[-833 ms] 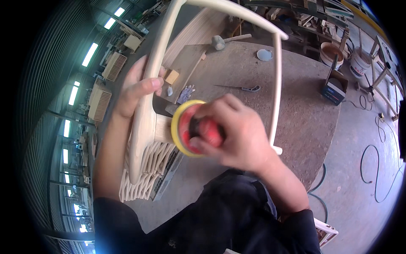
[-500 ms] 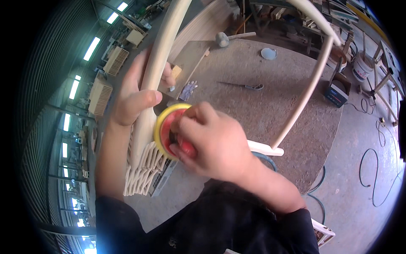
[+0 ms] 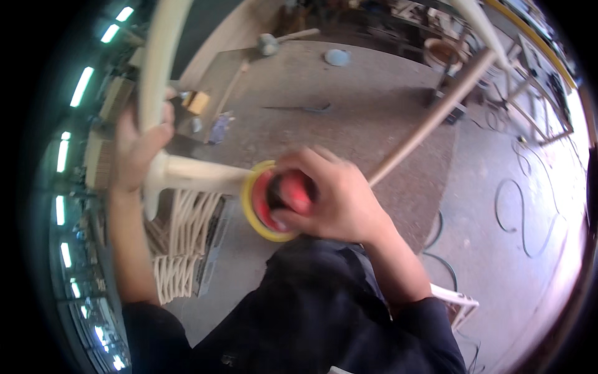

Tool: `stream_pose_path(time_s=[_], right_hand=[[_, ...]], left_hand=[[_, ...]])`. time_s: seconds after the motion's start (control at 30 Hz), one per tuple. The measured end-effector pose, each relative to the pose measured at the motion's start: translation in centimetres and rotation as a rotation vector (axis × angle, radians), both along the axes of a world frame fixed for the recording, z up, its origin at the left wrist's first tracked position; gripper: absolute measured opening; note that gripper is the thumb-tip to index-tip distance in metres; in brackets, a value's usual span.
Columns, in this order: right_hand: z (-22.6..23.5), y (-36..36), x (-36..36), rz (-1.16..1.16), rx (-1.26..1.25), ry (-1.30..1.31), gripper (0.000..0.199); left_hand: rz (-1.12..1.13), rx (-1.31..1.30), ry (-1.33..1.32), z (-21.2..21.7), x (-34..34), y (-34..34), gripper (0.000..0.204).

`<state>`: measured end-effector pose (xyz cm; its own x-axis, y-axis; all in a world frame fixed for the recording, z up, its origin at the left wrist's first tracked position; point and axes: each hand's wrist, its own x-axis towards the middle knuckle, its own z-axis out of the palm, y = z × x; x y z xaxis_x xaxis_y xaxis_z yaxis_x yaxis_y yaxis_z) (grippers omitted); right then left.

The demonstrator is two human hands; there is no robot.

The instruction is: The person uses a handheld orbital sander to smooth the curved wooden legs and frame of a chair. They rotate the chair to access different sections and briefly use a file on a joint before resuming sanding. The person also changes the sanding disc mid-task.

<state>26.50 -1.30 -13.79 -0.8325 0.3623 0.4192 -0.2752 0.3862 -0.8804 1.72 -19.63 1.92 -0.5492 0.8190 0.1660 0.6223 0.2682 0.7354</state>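
Observation:
A pale wooden frame (image 3: 161, 62) with rounded bars, resembling part of a chair, is held up in front of me. My left hand (image 3: 132, 153) is wrapped around its left upright, just above a joint. From that joint a crossbar (image 3: 199, 172) runs right. My right hand (image 3: 342, 196) grips a round sander (image 3: 254, 209), red with a yellow rim, whose edge meets the crossbar's right part. The fingers on it are smeared by motion. Past my right hand, another bar (image 3: 430, 124) of the frame slants up to the far right corner.
Behind the frame lies a brown worktop (image 3: 374, 81) bearing a mallet (image 3: 269, 43), a pale blue disc (image 3: 337, 57), a thin dark tool (image 3: 302, 109), a glove (image 3: 220, 128) and a wooden block (image 3: 196, 102). Curved wooden pieces (image 3: 180, 230) stand stacked at lower left. Hoses (image 3: 445, 268) trail across the floor.
The frame has turned and shifted left with my left hand, so the crossbar now shows. The sander has gone from beside the upright to the crossbar. My view has shifted too.

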Motion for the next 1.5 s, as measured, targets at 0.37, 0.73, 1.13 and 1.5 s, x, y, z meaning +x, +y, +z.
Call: stream_pose_path(time_s=[0.37,0.73,1.13,1.5], right_hand=[[-25.8,6.6,15.7,-0.867,0.142,-1.028,0.051],[-24.6,4.7,10.1,-0.816,-0.186,-0.567,0.049],[-22.4,-15.5,3.2,-1.184,-0.631,-0.115,0.050],[-21.6,-41.8,24.0,-1.853,-0.820,0.236,0.028]], left_hand=[[0.004,-0.039,-0.064,-2.1,-3.3,-4.8,0.062],[-0.268,0.229,-0.200,-9.0,-5.2,-9.3,0.061],[-0.578,0.237,-0.301,-13.8,-3.6,-13.6,0.060],[-1.407,-0.157,-0.731,-10.1,1.7,-14.5,0.060]])
